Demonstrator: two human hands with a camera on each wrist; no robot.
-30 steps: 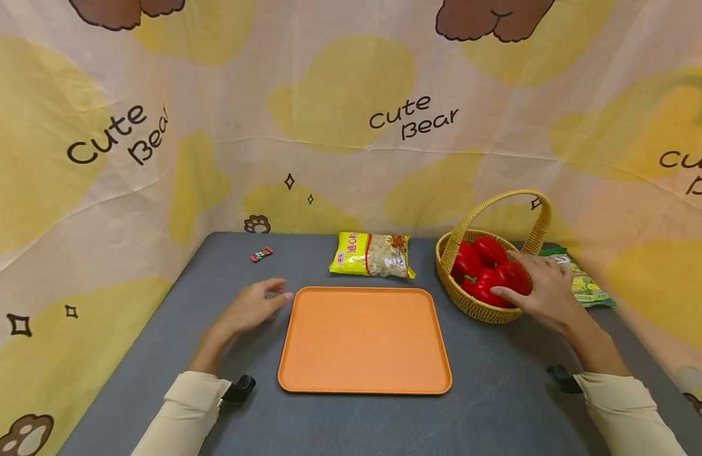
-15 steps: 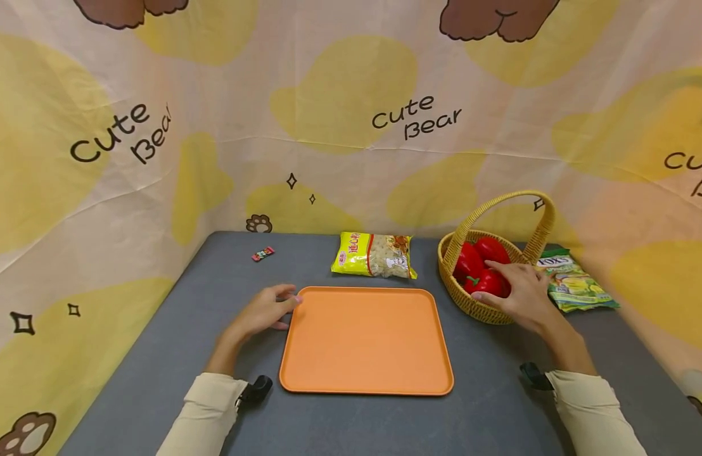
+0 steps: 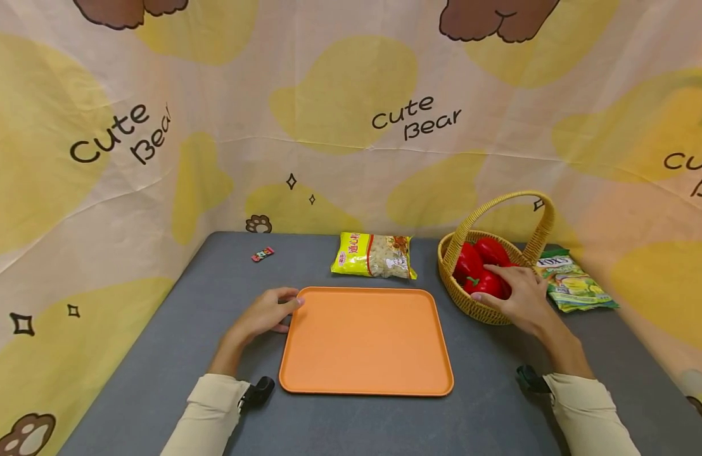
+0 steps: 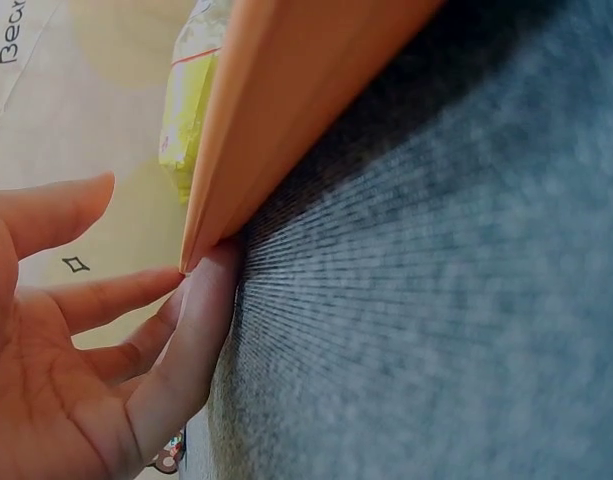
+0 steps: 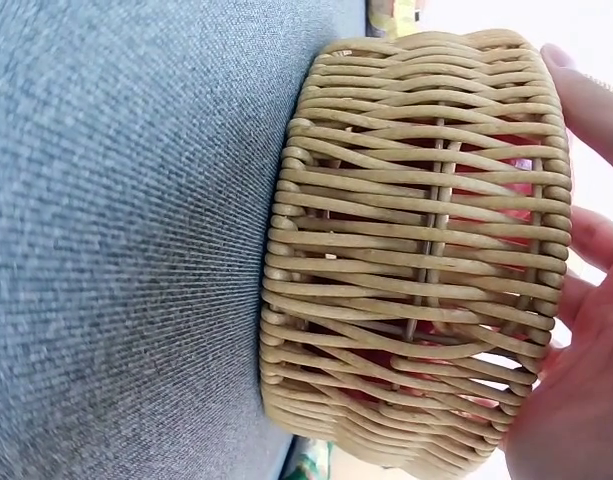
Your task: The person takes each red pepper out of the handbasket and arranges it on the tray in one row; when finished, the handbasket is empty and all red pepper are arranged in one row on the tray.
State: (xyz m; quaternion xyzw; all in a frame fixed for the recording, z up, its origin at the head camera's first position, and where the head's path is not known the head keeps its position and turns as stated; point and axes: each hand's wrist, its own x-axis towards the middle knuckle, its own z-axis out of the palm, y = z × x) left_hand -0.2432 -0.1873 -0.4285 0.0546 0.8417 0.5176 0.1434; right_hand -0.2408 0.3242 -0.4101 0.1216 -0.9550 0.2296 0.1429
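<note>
orange tray (image 3: 365, 342) lay flat at mid bench (image 3: 157, 354), long axis running away from the person, nothing in it. left hand (image 3: 265, 313) rested at its far left corner, fingers loosely curled, touching the rim, no real grip. wicker basket (image 3: 471, 304) stood to the right, handle up, red peppers (image 3: 482, 269) inside. right hand (image 3: 519, 297) lay over the near rim onto a pepper, fingers relaxed; grip unclear. yellow packet (image 3: 374, 255) behind tray, green packet (image 3: 576, 282) right of basket.
</note>
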